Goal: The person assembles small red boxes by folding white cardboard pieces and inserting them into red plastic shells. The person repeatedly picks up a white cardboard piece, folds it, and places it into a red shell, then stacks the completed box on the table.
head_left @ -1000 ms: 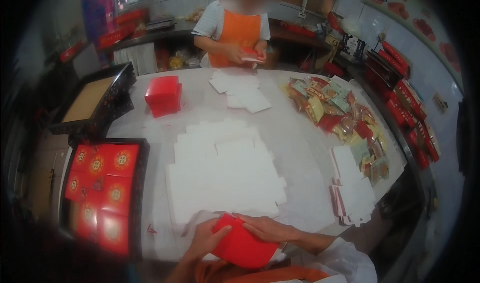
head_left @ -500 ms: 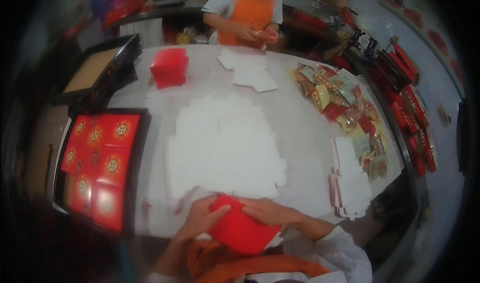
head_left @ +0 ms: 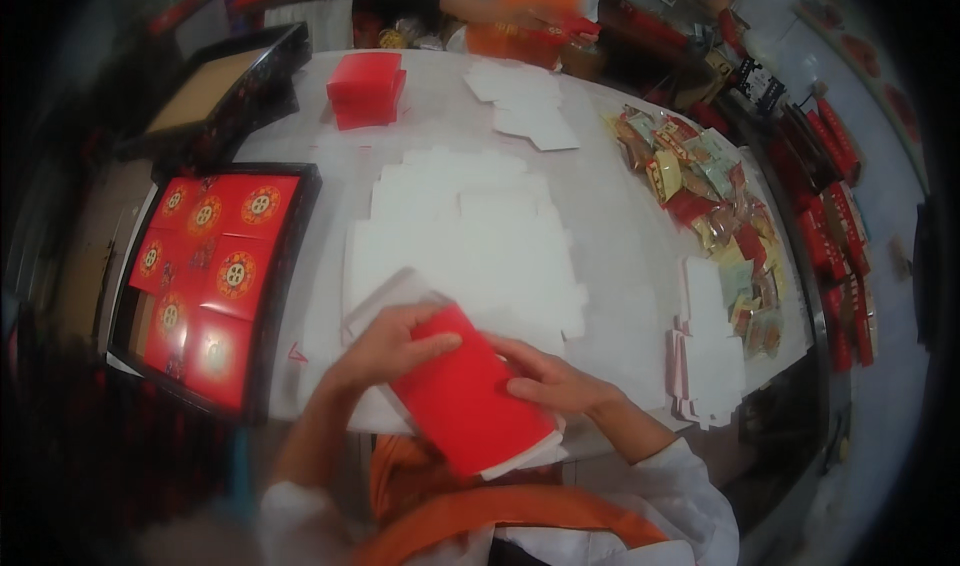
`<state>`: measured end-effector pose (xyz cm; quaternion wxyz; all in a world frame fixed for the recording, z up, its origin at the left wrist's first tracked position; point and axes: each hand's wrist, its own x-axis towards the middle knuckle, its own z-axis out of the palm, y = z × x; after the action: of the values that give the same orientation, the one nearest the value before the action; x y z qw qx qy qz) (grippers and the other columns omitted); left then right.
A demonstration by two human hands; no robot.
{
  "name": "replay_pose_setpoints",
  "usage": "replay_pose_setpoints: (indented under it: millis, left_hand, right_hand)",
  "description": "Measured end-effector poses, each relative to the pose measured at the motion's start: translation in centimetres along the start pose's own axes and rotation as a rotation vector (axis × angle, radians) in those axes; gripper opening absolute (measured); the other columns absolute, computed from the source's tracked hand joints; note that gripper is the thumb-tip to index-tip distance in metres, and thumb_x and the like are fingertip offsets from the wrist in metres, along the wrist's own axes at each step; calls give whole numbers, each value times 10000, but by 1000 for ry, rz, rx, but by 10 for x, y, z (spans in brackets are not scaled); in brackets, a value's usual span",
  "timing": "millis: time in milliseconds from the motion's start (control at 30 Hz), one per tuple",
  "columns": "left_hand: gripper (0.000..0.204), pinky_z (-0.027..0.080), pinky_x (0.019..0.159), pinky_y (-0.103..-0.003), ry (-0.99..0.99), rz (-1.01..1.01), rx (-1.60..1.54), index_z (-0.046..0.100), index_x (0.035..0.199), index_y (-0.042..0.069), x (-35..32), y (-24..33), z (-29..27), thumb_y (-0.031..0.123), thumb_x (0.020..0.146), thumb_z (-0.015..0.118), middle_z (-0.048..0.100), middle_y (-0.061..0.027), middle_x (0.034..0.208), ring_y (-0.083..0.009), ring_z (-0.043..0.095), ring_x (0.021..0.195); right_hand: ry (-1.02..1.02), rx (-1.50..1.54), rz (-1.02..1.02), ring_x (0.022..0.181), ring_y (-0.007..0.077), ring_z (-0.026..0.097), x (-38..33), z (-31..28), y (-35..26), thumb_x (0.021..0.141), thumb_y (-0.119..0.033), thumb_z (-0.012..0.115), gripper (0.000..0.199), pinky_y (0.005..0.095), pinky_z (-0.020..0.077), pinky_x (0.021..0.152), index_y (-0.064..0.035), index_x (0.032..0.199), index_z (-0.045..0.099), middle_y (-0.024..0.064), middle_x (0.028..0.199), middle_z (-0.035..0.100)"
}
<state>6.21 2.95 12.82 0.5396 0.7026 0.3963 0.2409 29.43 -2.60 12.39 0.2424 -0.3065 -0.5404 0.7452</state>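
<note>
Both my hands hold a red paper box [head_left: 462,401], tilted in front of my orange apron at the table's near edge. White flaps show at its lower right end. My left hand [head_left: 392,346] is closed on its upper left edge, the thumb lying on the red face. At the upper right edge my right hand [head_left: 553,378] grips it, thumb on top and fingers partly hidden behind. A pale, see-through looking sheet or flap [head_left: 400,294] sticks out past my left hand. Beyond lie overlapping flat white carton blanks [head_left: 460,246].
At left stands a black tray [head_left: 262,366] of red patterned boxes, with another black tray [head_left: 285,61] behind. Red boxes [head_left: 365,88] are stacked at the back. Wrapped packets [head_left: 715,191] and white blanks [head_left: 710,316] lie right. A co-worker [head_left: 520,11] stands across the table.
The red box has turned to a steeper slant, showing more of its face. My right hand has slid to its right edge, and the whole view has shifted.
</note>
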Motion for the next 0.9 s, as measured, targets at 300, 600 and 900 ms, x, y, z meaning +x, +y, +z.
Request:
replay_pose_setpoints:
  millis: [300,600,900]
  left_hand:
    - [389,441,811,-367,836,678,657,471,1122,32,10,34,10,71,766,623,553,-144,1018,-272,559,899]
    - [282,375,950,-311,633,-68,-937,428,1155,-29,-15,-11,128,33,879,438,474,-129,1155,-203,478,1068]
    - [298,421,724,-270,706,-130,-772,447,1156,1,19,-22,111,48,862,459,494,-59,1075,-124,486,879]
  right_hand:
    - [571,55,-303,1211,194,333,44,-13,17,817,-60,502,685,307,302,991,-36,1380,112,137,1342,290]
    - [721,260,-584,1198,170,338,64,-28,-2,813,-41,487,662,297,296,993,-28,1374,135,124,1323,313]
    - [487,287,-365,998,105,417,65,-6,12,909,-173,380,517,234,367,822,-53,1375,192,59,1333,334]
